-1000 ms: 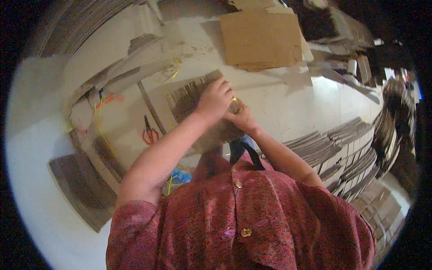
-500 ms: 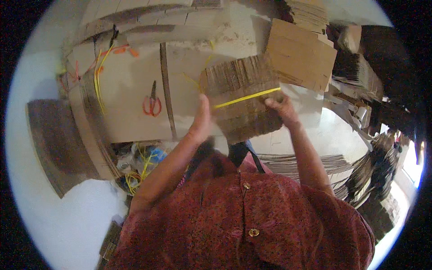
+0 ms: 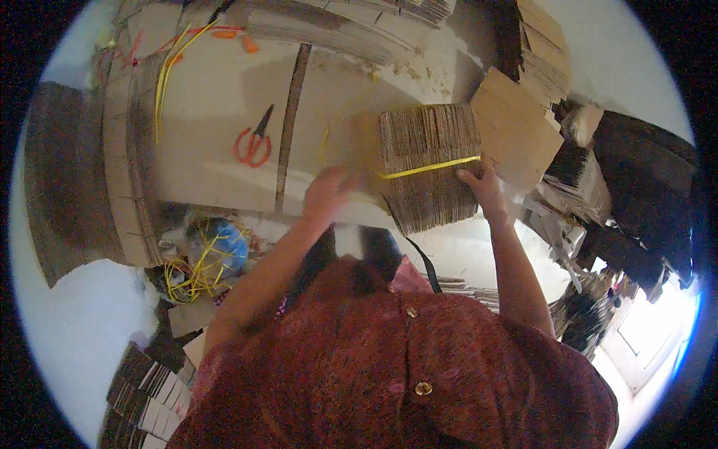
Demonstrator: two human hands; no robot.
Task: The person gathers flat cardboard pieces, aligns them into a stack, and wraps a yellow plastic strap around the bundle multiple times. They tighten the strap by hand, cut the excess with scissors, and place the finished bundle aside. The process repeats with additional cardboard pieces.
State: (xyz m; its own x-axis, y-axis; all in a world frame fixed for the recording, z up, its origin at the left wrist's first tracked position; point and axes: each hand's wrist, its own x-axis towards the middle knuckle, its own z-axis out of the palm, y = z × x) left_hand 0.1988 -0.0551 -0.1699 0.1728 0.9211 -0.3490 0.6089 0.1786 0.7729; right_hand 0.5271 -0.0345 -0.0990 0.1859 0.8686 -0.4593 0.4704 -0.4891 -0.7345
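Note:
A bundle of stacked cardboard pieces (image 3: 430, 135), edges facing up, is in front of me with a yellow strap (image 3: 432, 166) pulled across its middle. My right hand (image 3: 488, 191) grips the bundle's right side, its thumb on the edges just below the strap. To the left of the bundle is my left hand (image 3: 329, 196), apart from it and smeared by motion, so its fingers do not show clearly. A loose yellow strap end (image 3: 326, 142) stands out above that hand. Farther left, scissors with red-orange handles (image 3: 254, 146) lie on the cardboard-covered work surface (image 3: 217, 112).
Flat brown cardboard sheets (image 3: 516, 127) lie right of the bundle, with a taller cardboard stack (image 3: 544, 56) behind. Long yellow straps (image 3: 166, 82) and orange pieces (image 3: 249, 43) are at the far left. Tangled yellow strapping (image 3: 198, 273) and blue plastic (image 3: 230, 243) lie below the surface's near edge.
My left hand has come off the bundle's left side and moved left and down. The bundle has turned more upright and sits slightly right. My right hand keeps its hold.

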